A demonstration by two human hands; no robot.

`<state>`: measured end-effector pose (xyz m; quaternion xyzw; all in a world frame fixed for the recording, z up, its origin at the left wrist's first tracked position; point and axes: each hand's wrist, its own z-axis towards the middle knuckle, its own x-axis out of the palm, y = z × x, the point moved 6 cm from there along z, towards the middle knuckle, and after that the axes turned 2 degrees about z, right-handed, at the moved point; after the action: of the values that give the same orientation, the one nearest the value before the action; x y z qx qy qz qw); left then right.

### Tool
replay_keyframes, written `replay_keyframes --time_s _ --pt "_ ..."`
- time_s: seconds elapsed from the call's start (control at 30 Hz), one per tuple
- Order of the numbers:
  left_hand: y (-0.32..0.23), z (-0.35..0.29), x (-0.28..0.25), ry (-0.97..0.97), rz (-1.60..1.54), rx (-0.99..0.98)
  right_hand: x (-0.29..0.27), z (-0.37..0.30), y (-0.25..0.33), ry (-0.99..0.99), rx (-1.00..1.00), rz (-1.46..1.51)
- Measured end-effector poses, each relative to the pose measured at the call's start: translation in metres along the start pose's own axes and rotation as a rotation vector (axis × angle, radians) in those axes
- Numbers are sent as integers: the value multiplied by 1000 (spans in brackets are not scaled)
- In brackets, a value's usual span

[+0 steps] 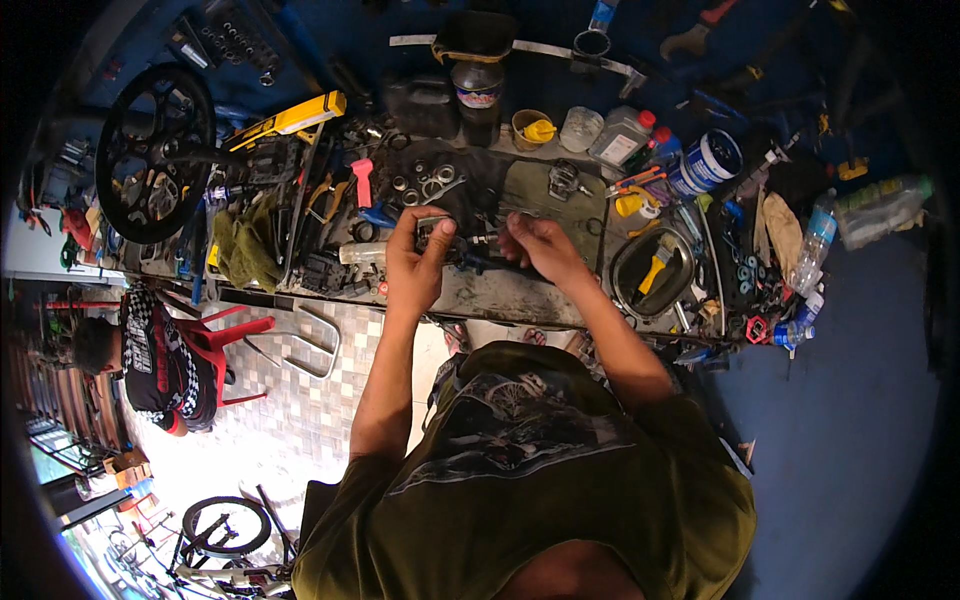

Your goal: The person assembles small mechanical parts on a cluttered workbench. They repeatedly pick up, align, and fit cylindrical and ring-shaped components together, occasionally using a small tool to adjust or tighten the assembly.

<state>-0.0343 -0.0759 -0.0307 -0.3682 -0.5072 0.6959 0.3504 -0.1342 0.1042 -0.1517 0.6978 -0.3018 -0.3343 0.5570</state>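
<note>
Over the front part of the cluttered workbench (pixel 480 290), my left hand (pixel 420 255) is closed, thumb and fingers pinching a small metal part (pixel 448 228). A short way to its right, my right hand (pixel 543 250) is also closed, its fingertips curled together. Whatever it grips is too small and dark to make out. Behind my hands lie several metal rings (pixel 430 180) and a greenish mat (pixel 530 185) bearing a block-shaped metal part (pixel 566 182). An oval metal tray (pixel 614 275) sits right of my right hand, with a yellow-handled brush (pixel 657 265) inside.
A black spoked wheel (pixel 108 150) stands at the left, near a green rag (pixel 248 245) and a pink-handled tool (pixel 362 180). Bottles, cups and a white-blue tub (pixel 710 160) line the back. A person (pixel 165 365) sits on a red chair (pixel 225 345) at the left; a bicycle (pixel 225 525) is behind.
</note>
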Motion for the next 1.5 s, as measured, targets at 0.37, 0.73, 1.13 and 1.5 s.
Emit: replay_keyframes --time_s 0.37,0.73,1.13,1.5 --pt "-65 -18 21 140 274 532 19 -40 57 281 197 231" --pt "-27 -9 20 516 69 -89 7 -62 109 85 -467 -428" --pt "-19 -30 34 589 -139 -169 -2 -77 119 131 -381 -417" --pt "-10 -34 23 405 -92 -465 1 -103 152 143 -863 -900"
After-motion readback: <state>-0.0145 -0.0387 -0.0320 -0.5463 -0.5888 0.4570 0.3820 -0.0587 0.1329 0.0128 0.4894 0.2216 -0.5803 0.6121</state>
